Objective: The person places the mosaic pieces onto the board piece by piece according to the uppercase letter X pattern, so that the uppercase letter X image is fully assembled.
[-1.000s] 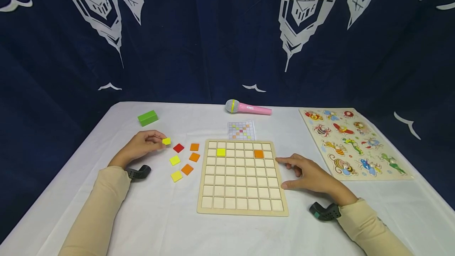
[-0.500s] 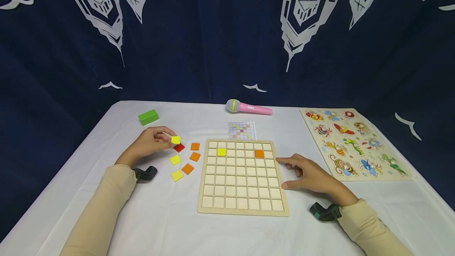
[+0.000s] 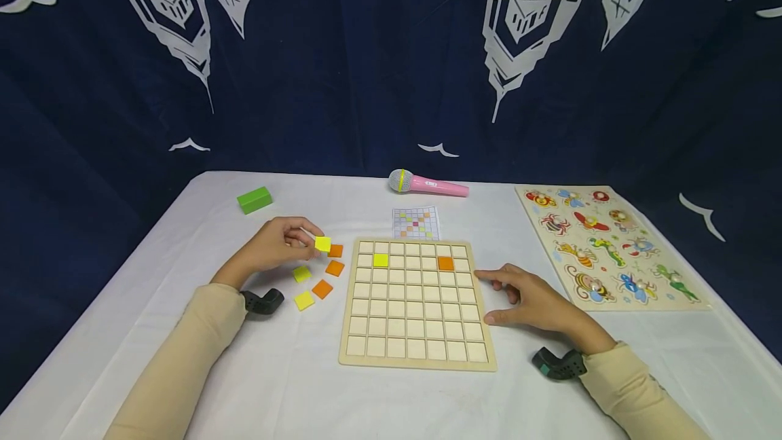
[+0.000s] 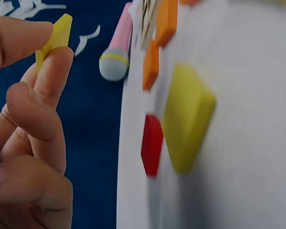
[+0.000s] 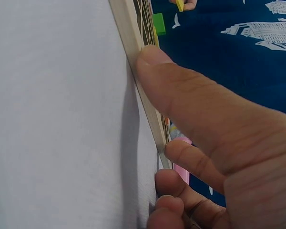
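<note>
My left hand (image 3: 277, 244) pinches a yellow square tile (image 3: 322, 244) between thumb and finger, raised above the tablecloth. In the head view that tile overlaps an orange tile (image 3: 337, 250). A red tile (image 4: 152, 145), hidden in the head view, shows in the left wrist view. Below the hand lie yellow tiles (image 3: 301, 273) and more orange tiles (image 3: 334, 268). The wooden grid board (image 3: 418, 362) holds one yellow tile (image 3: 381, 261) and one orange tile (image 3: 446, 263) in its second row from the top. Thumb and index finger of my right hand (image 3: 531, 299) touch the board's right edge.
A small printed grid card (image 3: 416, 224) lies behind the board, and a pink toy microphone (image 3: 436, 187) behind that. At the back left stands a green block (image 3: 254, 200). An insect picture board (image 3: 611, 250) covers the right side. A dark printed curtain (image 3: 342, 87) hangs behind.
My left hand has carried the yellow tile rightward, passing over the red tile to the nearest orange one. The right hand has stayed at the board's edge.
</note>
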Demonstrator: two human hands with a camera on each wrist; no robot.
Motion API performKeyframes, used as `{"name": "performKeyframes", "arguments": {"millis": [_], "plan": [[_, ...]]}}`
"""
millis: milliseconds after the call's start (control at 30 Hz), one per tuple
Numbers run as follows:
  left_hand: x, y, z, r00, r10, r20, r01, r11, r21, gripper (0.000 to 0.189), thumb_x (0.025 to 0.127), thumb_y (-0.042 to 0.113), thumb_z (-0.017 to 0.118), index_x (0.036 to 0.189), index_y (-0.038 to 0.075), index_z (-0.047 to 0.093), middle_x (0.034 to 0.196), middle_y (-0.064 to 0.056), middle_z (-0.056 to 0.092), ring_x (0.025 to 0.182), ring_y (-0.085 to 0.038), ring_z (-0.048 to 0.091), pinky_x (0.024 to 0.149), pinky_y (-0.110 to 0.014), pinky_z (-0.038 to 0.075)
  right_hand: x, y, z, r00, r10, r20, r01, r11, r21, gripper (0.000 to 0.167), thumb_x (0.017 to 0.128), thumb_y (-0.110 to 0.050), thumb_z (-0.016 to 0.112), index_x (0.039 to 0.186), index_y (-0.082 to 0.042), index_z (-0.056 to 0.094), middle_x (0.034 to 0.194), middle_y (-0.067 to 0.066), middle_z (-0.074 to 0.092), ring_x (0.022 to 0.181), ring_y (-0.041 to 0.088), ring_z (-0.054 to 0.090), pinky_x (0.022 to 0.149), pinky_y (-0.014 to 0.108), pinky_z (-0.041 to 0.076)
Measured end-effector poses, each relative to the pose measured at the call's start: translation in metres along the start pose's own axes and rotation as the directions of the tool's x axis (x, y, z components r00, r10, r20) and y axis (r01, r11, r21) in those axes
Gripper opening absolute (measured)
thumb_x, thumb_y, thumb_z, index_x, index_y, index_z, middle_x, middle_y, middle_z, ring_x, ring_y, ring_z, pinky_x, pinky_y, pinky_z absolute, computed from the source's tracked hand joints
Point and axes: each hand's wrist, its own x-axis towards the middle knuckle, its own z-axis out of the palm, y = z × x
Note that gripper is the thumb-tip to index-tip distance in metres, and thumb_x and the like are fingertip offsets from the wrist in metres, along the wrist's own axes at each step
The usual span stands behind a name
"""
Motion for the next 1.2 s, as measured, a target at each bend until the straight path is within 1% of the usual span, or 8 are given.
{"name": "performKeyframes", "arguments": {"millis": [167, 367, 533, 667, 800, 933, 1033, 1200], "plan": [[0.001, 0.008, 0.010, 0.998, 0.035, 0.050, -0.036, 0.999, 0.015, 0.033, 0.088, 0.002, 0.082, 0.120, -0.002, 0.073, 0.091, -0.004, 0.077, 0.070, -0.012, 0.055, 0.065, -0.022, 0.045, 0.001, -0.001, 0.000, 1.000, -0.001, 0.002, 0.001, 1.000, 0.004, 0.073, 0.083, -0.022, 0.096, 0.143, 0.005, 0.065, 0.102, 0.001, 0.053, 0.077, 0.009, 0.044, 0.068, 0.027, 0.040], [0.000, 0.020, 0.024, 0.996, 0.028, 0.088, -0.029, 0.999, 0.014, 0.035, 0.088, 0.011, 0.086, 0.120, 0.003, 0.075, 0.091, -0.001, 0.076, 0.069, -0.013, 0.052, 0.065, -0.024, 0.042, 0.002, -0.003, 0.000, 1.000, -0.007, 0.004, 0.007, 1.000, 0.013, 0.073, 0.082, -0.019, 0.096, 0.144, 0.004, 0.064, 0.104, 0.000, 0.053, 0.077, 0.009, 0.043, 0.068, 0.026, 0.039], [0.001, 0.029, 0.037, 0.992, 0.065, 0.112, -0.068, 0.997, 0.028, 0.033, 0.088, 0.012, 0.087, 0.118, 0.004, 0.075, 0.088, 0.001, 0.075, 0.069, -0.015, 0.052, 0.066, -0.024, 0.042, 0.002, -0.004, 0.001, 1.000, -0.001, 0.003, 0.001, 1.000, 0.015, 0.074, 0.082, -0.019, 0.097, 0.144, 0.004, 0.064, 0.104, 0.000, 0.053, 0.078, 0.010, 0.043, 0.068, 0.026, 0.039], [0.002, 0.038, 0.046, 0.986, 0.082, 0.147, -0.091, 0.994, 0.057, 0.032, 0.089, 0.014, 0.087, 0.118, 0.005, 0.075, 0.090, 0.002, 0.076, 0.068, -0.015, 0.052, 0.064, -0.024, 0.043, 0.001, -0.003, 0.000, 1.000, 0.006, 0.002, -0.006, 1.000, 0.008, 0.074, 0.082, -0.020, 0.096, 0.144, 0.004, 0.064, 0.103, 0.000, 0.053, 0.078, 0.009, 0.044, 0.068, 0.026, 0.040], [0.006, 0.045, 0.054, 0.978, 0.075, 0.193, -0.096, 0.990, 0.103, 0.033, 0.090, 0.016, 0.088, 0.119, 0.006, 0.075, 0.092, 0.004, 0.076, 0.066, -0.014, 0.053, 0.063, -0.024, 0.043, 0.001, -0.003, 0.000, 1.000, 0.010, 0.002, -0.010, 1.000, 0.007, 0.074, 0.082, -0.021, 0.096, 0.144, 0.005, 0.064, 0.103, 0.001, 0.053, 0.078, 0.009, 0.044, 0.068, 0.026, 0.040], [0.010, 0.051, 0.061, 0.976, 0.047, 0.211, -0.087, 0.979, 0.186, 0.033, 0.090, 0.021, 0.088, 0.118, 0.010, 0.076, 0.093, 0.006, 0.077, 0.067, -0.013, 0.057, 0.070, -0.028, 0.047, 0.001, -0.003, 0.000, 1.000, 0.001, 0.003, -0.001, 1.000, 0.013, 0.074, 0.082, -0.020, 0.096, 0.145, 0.005, 0.064, 0.103, 0.001, 0.053, 0.078, 0.009, 0.043, 0.068, 0.027, 0.039], [0.014, 0.055, 0.064, 0.976, 0.019, 0.216, -0.074, 0.965, 0.251, 0.033, 0.089, 0.023, 0.087, 0.118, 0.011, 0.077, 0.095, 0.006, 0.078, 0.074, -0.014, 0.063, 0.076, -0.032, 0.050, 0.001, -0.003, 0.000, 1.000, -0.002, 0.002, 0.002, 1.000, 0.007, 0.073, 0.083, -0.020, 0.096, 0.144, 0.005, 0.064, 0.103, 0.000, 0.053, 0.078, 0.009, 0.044, 0.068, 0.027, 0.040], [0.023, 0.064, 0.073, 0.975, -0.029, 0.221, -0.046, 0.944, 0.327, 0.034, 0.089, 0.024, 0.089, 0.119, 0.013, 0.078, 0.095, 0.007, 0.077, 0.084, -0.014, 0.065, 0.076, -0.032, 0.050, 0.001, -0.002, -0.001, 1.000, -0.004, 0.003, 0.004, 1.000, 0.005, 0.073, 0.083, -0.021, 0.096, 0.144, 0.004, 0.065, 0.103, 0.000, 0.053, 0.078, 0.009, 0.044, 0.068, 0.027, 0.040]]}}
